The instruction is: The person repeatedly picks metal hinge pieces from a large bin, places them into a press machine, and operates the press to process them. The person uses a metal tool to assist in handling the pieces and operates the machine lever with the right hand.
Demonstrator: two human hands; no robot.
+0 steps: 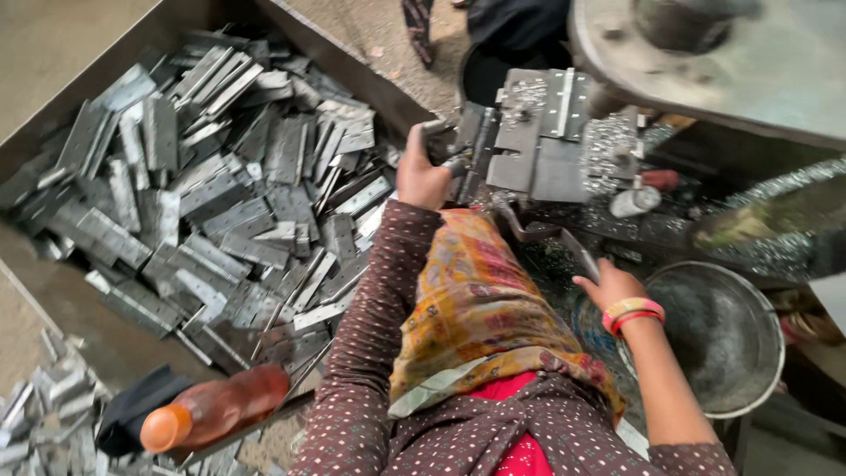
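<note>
Filling the left half of the frame: one long grey sheet-metal bin [62,106] heaped with flat grey steel hinges [220,203], too many to count. Upper right: one grey press machine [705,62]. Lower right: one round metal bowl [749,370]. Lower left: one amber plastic bottle [216,407]. Centre: left hand [421,176], grip closed around a hinge piece [458,163] at the press block; right hand [610,286], grip loosely curled on a thin metal strip [577,256].

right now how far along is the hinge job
Done: cannot tell; no finished pile stands apart, though metal chips litter the press. In hand: the left hand holds a hinge at the press, and the right hand reaches a flat piece by the bowl. Left: the bin is heaped with hinges.
</note>
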